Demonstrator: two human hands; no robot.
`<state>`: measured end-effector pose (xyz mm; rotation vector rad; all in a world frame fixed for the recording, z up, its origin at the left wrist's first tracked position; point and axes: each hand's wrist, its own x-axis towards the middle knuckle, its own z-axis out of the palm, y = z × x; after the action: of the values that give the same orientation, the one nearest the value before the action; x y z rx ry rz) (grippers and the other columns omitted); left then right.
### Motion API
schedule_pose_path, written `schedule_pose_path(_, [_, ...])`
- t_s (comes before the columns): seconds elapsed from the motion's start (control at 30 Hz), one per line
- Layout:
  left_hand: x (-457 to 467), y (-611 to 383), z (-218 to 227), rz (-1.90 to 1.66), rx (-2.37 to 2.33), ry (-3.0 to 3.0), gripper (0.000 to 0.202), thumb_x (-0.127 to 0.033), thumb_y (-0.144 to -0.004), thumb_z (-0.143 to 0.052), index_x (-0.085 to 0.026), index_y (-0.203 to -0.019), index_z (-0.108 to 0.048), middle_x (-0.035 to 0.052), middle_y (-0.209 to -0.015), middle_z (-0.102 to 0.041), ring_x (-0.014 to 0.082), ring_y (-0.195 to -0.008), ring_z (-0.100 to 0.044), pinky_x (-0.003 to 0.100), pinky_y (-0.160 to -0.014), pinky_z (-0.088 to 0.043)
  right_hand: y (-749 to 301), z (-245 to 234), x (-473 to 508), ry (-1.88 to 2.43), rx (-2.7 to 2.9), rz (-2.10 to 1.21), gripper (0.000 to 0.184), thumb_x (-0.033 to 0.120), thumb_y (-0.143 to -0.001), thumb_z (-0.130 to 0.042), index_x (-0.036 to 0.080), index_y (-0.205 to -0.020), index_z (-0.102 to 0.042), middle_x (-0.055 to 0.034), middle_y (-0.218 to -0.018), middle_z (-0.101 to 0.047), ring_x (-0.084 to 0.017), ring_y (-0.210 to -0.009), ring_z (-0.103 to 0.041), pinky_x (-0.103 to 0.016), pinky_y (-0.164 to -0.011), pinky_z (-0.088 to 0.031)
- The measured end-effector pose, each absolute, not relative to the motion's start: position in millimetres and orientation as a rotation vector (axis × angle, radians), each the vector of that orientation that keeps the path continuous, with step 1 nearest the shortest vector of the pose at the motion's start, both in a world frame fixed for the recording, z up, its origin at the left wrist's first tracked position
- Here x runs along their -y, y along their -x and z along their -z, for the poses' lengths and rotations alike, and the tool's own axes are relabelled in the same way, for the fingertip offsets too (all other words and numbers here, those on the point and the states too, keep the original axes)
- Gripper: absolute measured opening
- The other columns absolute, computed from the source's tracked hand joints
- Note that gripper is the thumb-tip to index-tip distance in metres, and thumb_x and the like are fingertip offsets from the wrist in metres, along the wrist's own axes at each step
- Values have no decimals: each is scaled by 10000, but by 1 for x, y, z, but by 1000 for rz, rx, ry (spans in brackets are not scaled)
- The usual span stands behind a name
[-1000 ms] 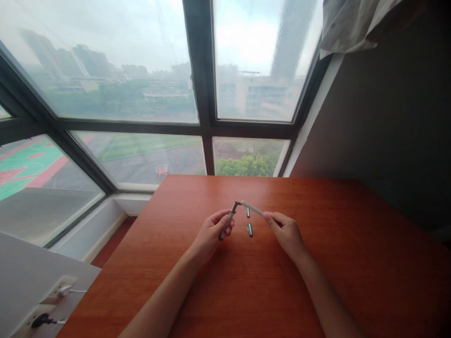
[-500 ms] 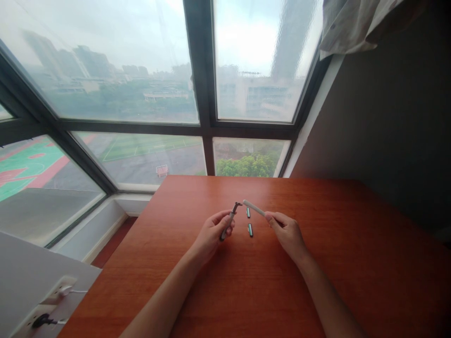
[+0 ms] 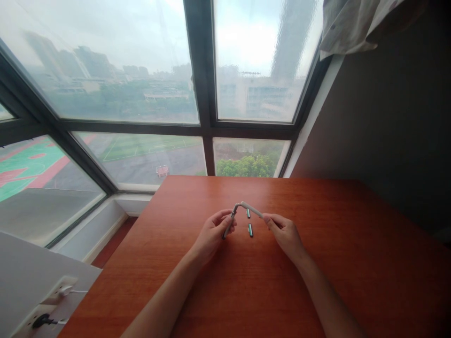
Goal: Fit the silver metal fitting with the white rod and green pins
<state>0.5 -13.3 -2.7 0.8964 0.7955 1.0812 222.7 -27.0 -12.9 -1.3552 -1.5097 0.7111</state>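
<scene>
My left hand (image 3: 212,234) is closed around a razor handle (image 3: 228,227), tilted with its bare head end up and no blade cartridge on it. Between the fingers of my right hand (image 3: 286,234) is a slim pale stick (image 3: 252,210), slanting up to the left. The stick's rounded tip meets the head end of the razor handle and seems to touch it. Two razor cartridges lie on the table between my hands: a nearer one (image 3: 250,230) and a farther one (image 3: 248,214), partly hidden below the stick.
The reddish-brown wooden table (image 3: 225,291) stretches under both arms to the window frame (image 3: 207,129). A dark wall (image 3: 359,126) rises on the right. At lower left, plugs sit in wall sockets (image 3: 42,310) beside the table edge. A pale curtain (image 3: 352,28) hangs at upper right.
The pale stick has shifted slightly left and down with my right hand, closing the small gap to the razor handle's head. My left hand has barely moved; the cartridges lie as before.
</scene>
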Motion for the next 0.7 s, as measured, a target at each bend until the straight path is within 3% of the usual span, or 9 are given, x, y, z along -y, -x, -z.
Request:
schedule_pose_path(0.2, [13, -1, 6, -1097, -815, -903, 358, -350, -725, -737, -158, -1020, -669, 75, -823, -660, 150, -719, -570, 271, -708, -421, -218, 12, 29, 1330, 1541, -729, 441, 509, -857, -494, 133, -810, -721, 3, -598, -510, -147, -581, -478, -239, -537, -364])
schedule_pose_path(0.47, [13, -3, 3, -1106, -816, -928, 360, -364, -714, -742, -136, -989, -698, 86, -814, -652, 150, -720, -550, 251, -671, -404, -217, 12, 28, 1324, 1521, -721, 451, 524, -855, -488, 137, -813, -717, -15, -620, -537, -156, -602, -493, -242, -550, -391])
schedule_pose_path(0.7, [13, -3, 0, -1118, -800, -893, 355, -343, -680, -774, -157, -974, -703, 72, -809, -655, 150, -747, -568, 266, -721, -422, -218, 14, 27, 1329, 1464, -716, 458, 538, -831, -515, 137, -856, -736, -22, -655, -596, -171, -632, -546, -251, -579, -417])
